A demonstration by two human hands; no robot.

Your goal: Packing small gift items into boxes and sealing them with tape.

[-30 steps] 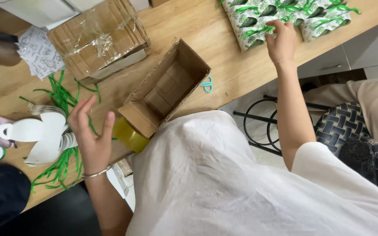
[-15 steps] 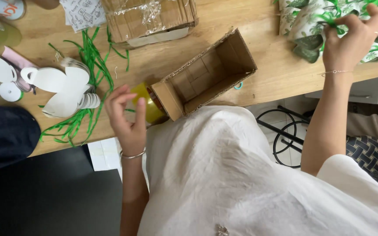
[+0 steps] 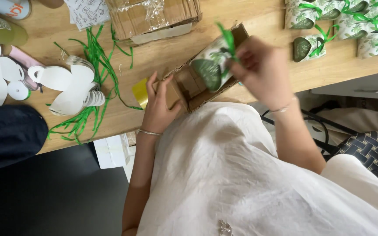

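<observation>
Over the open carton [image 3: 197, 83], the right hand [image 3: 261, 72] is pinching a small gift box [image 3: 213, 65] by its green ribbon, fingers closed on it, while the left hand [image 3: 158, 109] is gripping the carton's near flap. No gift box seems to be lying inside yet, so packing is likely just beginning; a row of finished boxes [image 3: 351, 22] is waiting at the table's [image 3: 259, 22] far right. The held box is showing a white, leaf-printed body with a dark green oval face.
</observation>
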